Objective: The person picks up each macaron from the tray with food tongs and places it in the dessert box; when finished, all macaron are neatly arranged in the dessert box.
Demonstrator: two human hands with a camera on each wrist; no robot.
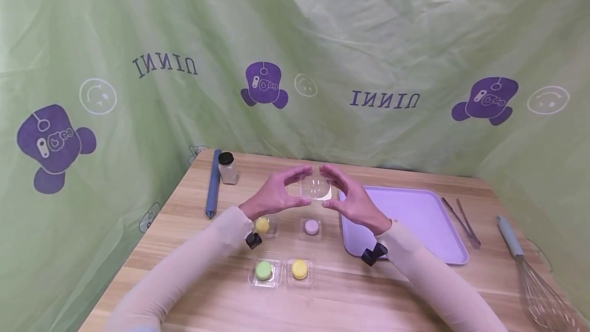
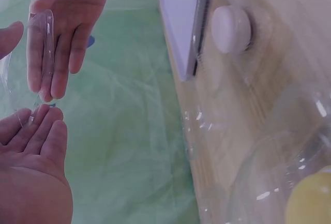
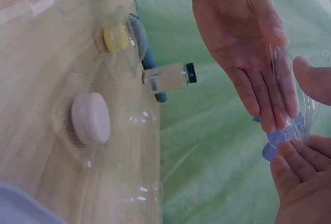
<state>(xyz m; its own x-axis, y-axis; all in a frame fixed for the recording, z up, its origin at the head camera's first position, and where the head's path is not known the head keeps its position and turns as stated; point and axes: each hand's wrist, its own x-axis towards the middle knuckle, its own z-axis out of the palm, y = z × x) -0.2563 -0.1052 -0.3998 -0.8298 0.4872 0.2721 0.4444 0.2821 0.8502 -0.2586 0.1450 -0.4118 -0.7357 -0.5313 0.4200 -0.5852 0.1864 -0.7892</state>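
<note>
Both hands hold a small clear plastic lid up between them above the back of the table. My left hand grips its left side, thumb below and fingers above. Opposite it, my right hand takes the right side in the same way. In the right wrist view the lid looks thin and curved, with the fingers fairly straight along it. Below the hands a lilac macaron sits in a clear plastic tray. A yellow macaron in clear plastic is by the left wrist.
Nearer the front, a green macaron and another yellow macaron sit in clear trays. A purple tray lies under the right forearm, with tongs and a whisk beyond. At back left are a blue rolling pin and a black-capped jar.
</note>
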